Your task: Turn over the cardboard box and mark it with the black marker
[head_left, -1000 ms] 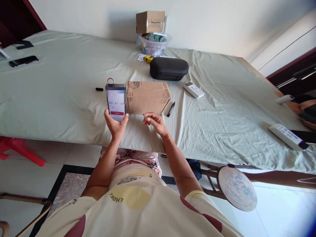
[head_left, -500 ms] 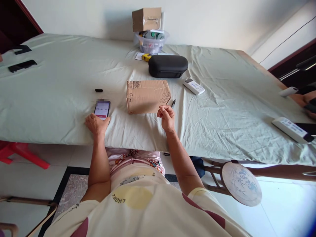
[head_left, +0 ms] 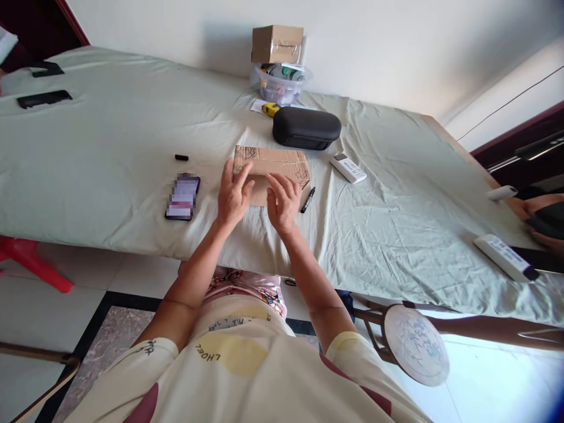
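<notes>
A brown cardboard box (head_left: 275, 157) with black scribbles at its corners lies on the cloth-covered table before me. My left hand (head_left: 234, 197) is at the box's near left side, fingers spread and stretched forward. Over its near right part is my right hand (head_left: 282, 202), fingers apart and slightly bent. Neither hand grips anything; whether the fingertips touch the box I cannot tell. Beside my right hand lies a black marker (head_left: 308, 200), its black cap (head_left: 181, 157) lying apart at the left. A phone (head_left: 183, 198) with a lit, blurred screen rests left of my left hand.
Behind the box sit a black case (head_left: 307, 127), a yellow tape measure (head_left: 270, 109) and a plastic tub (head_left: 282, 89) topped by another cardboard box (head_left: 277, 44). White devices (head_left: 349, 168) lie to the right. Another person's arm (head_left: 546, 214) is at the right edge. A round stool (head_left: 416, 345) stands below.
My left hand has left the phone and moved right to the box. My right hand has shifted slightly left and its fingers have opened. The camera view has tilted a little.
</notes>
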`<action>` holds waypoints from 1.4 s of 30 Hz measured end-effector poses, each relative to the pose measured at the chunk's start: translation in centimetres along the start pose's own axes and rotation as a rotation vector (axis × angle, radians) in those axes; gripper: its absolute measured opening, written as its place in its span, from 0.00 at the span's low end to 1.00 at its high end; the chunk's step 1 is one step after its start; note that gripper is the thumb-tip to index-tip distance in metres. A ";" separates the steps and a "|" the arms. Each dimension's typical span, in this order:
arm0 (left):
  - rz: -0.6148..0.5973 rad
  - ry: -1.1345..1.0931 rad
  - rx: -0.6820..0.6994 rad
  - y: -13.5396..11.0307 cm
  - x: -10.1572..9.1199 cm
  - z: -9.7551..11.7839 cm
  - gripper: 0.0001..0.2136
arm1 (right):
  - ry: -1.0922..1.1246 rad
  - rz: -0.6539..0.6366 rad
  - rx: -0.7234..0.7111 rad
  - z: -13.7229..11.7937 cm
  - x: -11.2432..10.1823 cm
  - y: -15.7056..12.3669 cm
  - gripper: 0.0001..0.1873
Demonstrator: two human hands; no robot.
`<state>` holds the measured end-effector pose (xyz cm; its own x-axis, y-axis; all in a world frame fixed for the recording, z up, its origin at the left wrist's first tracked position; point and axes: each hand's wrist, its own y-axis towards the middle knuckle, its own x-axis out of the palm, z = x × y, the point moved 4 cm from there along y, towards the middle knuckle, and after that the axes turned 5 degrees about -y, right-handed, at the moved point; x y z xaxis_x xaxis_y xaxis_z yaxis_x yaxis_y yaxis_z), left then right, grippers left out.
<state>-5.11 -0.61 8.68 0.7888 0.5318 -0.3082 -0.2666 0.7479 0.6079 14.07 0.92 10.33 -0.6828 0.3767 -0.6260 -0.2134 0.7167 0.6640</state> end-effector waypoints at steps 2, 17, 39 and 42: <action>0.017 -0.086 0.042 0.0 2.4 0.3 0.22 | -0.068 -0.101 -0.070 -0.6 1.4 0.6 0.25; 0.045 0.015 0.109 -0.2 4.2 -1.1 0.23 | -0.285 -0.088 -0.016 5.3 0.4 0.2 0.29; 0.113 0.112 0.041 -1.3 3.5 -4.2 0.27 | 0.422 0.168 0.416 11.8 3.4 -1.6 0.13; 0.141 0.106 0.001 -0.9 2.8 -4.8 0.27 | 0.372 0.001 0.429 11.2 4.1 -1.9 0.08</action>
<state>-5.37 2.10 3.73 0.6810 0.6700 -0.2955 -0.3696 0.6629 0.6512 19.49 7.71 1.89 -0.8995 0.2008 -0.3880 0.0371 0.9200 0.3901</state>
